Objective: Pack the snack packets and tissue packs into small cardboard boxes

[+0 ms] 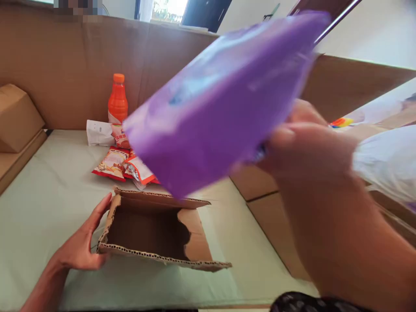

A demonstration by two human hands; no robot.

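Note:
A shiny purple packet (224, 108) fills the upper middle of the head view, blurred by motion. My right hand (302, 134) is closed around its right side, with the fingers partly hidden. Below it an open cardboard box (201, 234), ragged at the edges, lies on the pale surface with nothing visible inside. My left hand (82, 242) spans the left end of this box, fingers at the far corner and thumb at the near one. Behind the box lie several snack packets (112, 164), partly covered by the purple packet.
An orange bottle (117, 102) stands against the tall cardboard wall (65, 65), beside a white packet (99, 133). Cardboard boxes (16, 121) stand at the left edge. More cardboard (276, 216) borders the right side, with a white plastic bag (390, 160) beyond.

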